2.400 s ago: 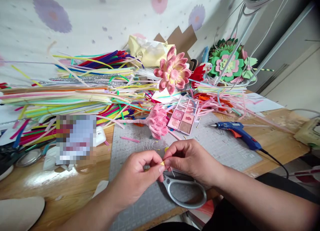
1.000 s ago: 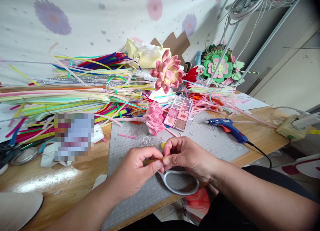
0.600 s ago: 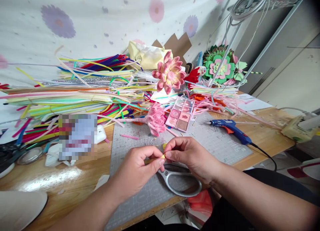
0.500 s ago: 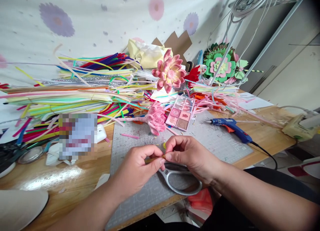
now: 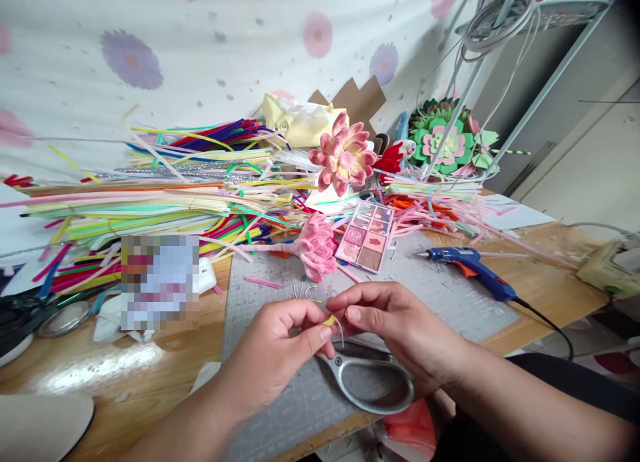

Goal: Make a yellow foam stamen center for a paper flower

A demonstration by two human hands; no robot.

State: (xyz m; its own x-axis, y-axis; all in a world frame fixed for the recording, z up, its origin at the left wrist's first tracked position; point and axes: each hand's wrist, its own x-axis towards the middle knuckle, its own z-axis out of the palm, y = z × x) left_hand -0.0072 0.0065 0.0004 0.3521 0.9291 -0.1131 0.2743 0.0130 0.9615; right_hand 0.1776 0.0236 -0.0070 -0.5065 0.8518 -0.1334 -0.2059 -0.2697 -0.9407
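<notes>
My left hand [image 5: 287, 342] pinches a small yellow strip [image 5: 330, 321] between thumb and forefinger. A thin whitish wire [image 5: 342, 332] curves down from the strip's end. Close beside it, the fingers of my right hand [image 5: 383, 319] are curled with thumb and forefinger drawn together; what lies between them, if anything, is hidden. Under both hands, scissors with a grey metal handle [image 5: 375, 385] lie on the grey cutting mat [image 5: 280, 395]; their blades are mostly covered. Several short bent wires [image 5: 304, 291] rest on the mat just beyond my fingers.
A pink pipe-cleaner flower [image 5: 317, 247] and an eyeshadow palette [image 5: 367, 237] lie past my hands. To the right is a blue glue gun [image 5: 467, 267] with its cord. Bundles of coloured pipe cleaners [image 5: 150, 202] fill the back. A larger pink flower [image 5: 344, 155] stands behind.
My right hand's fingertips have come slightly away from the left's, and the yellow strip with its wire now shows. The whole view has shifted, the scene sitting a little lower.
</notes>
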